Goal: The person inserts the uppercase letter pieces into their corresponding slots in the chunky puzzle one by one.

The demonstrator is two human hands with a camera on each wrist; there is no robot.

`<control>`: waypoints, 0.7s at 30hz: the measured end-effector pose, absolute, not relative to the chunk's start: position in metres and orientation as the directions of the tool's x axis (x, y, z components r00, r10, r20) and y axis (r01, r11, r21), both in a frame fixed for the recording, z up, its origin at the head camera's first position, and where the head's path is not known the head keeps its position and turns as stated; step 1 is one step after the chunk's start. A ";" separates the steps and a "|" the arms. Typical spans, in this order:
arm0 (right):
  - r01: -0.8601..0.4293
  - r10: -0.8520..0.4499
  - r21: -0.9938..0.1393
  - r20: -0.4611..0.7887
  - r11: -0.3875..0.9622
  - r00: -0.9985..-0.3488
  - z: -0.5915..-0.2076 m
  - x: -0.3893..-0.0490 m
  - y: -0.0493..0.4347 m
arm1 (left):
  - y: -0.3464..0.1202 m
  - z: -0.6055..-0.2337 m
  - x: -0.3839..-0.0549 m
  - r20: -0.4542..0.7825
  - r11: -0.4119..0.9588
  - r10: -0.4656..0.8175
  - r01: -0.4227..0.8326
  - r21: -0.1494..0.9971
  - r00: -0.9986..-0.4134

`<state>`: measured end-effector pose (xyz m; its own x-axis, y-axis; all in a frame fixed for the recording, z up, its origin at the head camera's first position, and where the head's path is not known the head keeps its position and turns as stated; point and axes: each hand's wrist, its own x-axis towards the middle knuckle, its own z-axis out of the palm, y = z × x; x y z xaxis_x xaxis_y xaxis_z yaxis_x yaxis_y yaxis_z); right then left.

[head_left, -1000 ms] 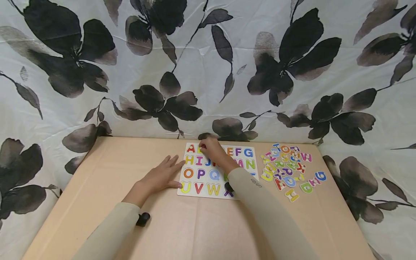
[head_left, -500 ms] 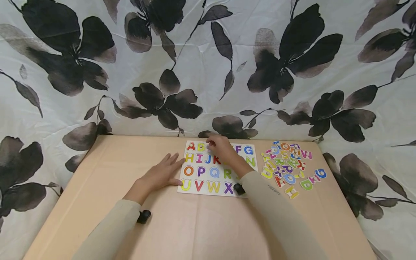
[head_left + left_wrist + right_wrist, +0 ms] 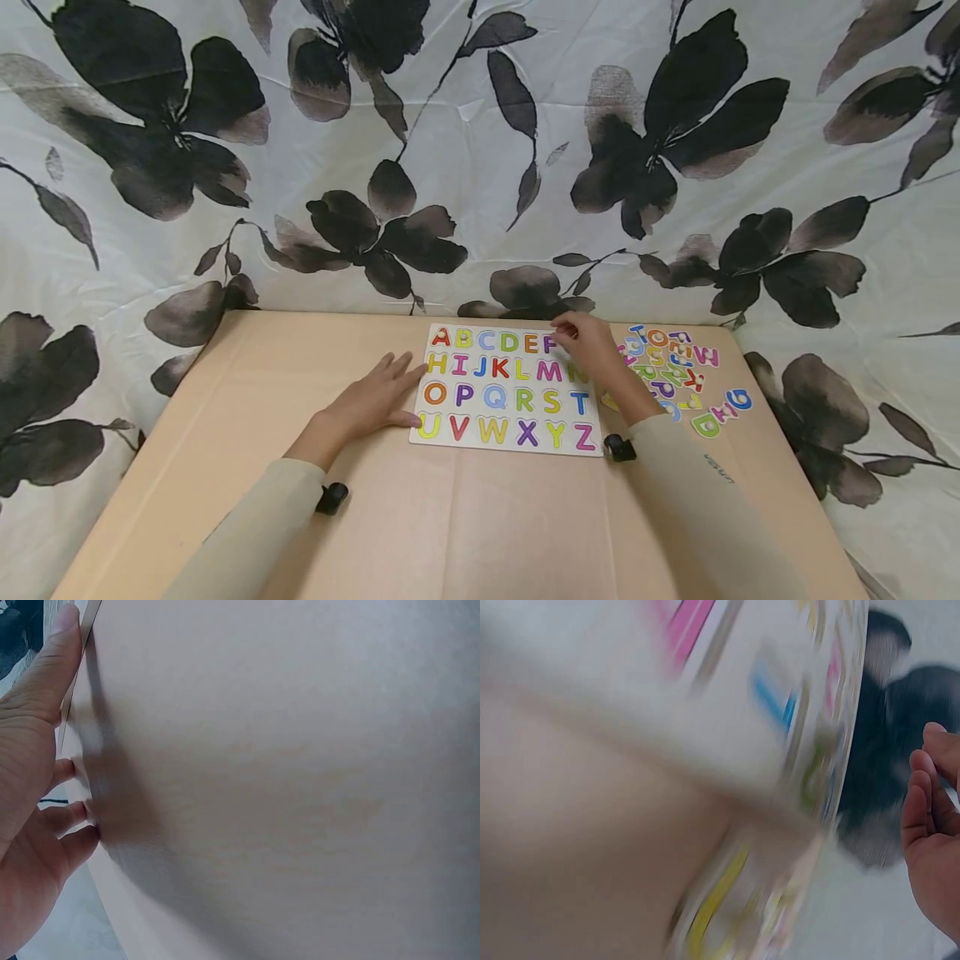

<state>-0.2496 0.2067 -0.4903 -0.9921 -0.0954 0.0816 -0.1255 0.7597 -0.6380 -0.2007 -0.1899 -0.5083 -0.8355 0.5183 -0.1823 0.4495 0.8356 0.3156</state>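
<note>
Reads A–F, H–M, O–Z on the alphabet board [image 3: 512, 396], D on a green piece [image 3: 706, 426], G on a blue piece [image 3: 739, 400].

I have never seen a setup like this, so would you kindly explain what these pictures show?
There is no robot here: a person works with bare hands. The wide picture comes from a camera on the head, looking forward and down. The two closer ones come from cameras on the wrists; the right one is blurred.

On the table lies a white board with colourful letters, and loose letters are scattered to its right. Behind hangs a floral backdrop.

The left hand rests at the board's left edge. The right hand is over its top right corner; I cannot tell whether it holds anything.
</note>
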 end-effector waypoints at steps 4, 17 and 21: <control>-0.073 -0.032 -0.632 0.076 0.771 -0.997 -0.494 -0.246 0.244 | -0.190 -0.508 -0.201 -0.179 0.830 0.523 0.451 0.328 -0.833; 0.056 0.118 -0.535 0.082 0.843 -0.990 -0.507 -0.238 0.323 | -0.192 -0.511 -0.201 -0.187 0.833 0.522 0.450 0.321 -0.832; 0.113 0.144 -0.505 0.022 0.856 -0.989 -0.512 -0.241 0.329 | -0.191 -0.509 -0.200 -0.181 0.833 0.522 0.452 0.319 -0.834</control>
